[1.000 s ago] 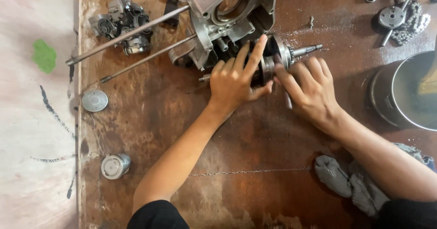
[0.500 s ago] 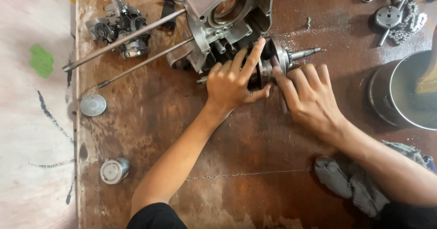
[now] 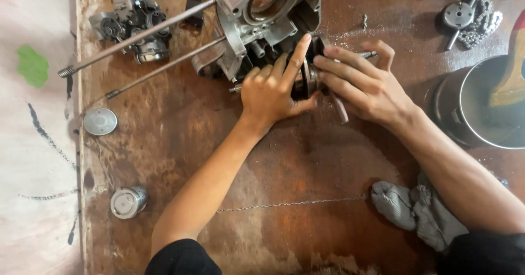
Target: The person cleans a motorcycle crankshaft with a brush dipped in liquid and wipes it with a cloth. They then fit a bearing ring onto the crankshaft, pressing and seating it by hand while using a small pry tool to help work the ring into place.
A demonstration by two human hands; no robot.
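Note:
A dark metal crankshaft [image 3: 307,78] lies on the brown wooden bench [image 3: 306,160], just in front of a grey aluminium engine case [image 3: 262,12]. My left hand [image 3: 273,91] grips the crankshaft's left side, index finger stretched up over it. My right hand [image 3: 361,83] wraps its right side, covering most of the shaft end, whose tip [image 3: 371,54] pokes out past the fingers. Two long steel rods [image 3: 136,37] run from the case toward the left.
A small engine part cluster [image 3: 134,26] sits at the back left. A round metal cap [image 3: 100,121] and a piston [image 3: 128,201] lie near the left edge. A metal bowl [image 3: 486,111], a sprocket with chain [image 3: 470,15] and a grey rag [image 3: 418,209] are on the right.
Both hands and the crankshaft stay together at the case; my right hand has closed further over the shaft end, hiding more of it. The view has shifted slightly.

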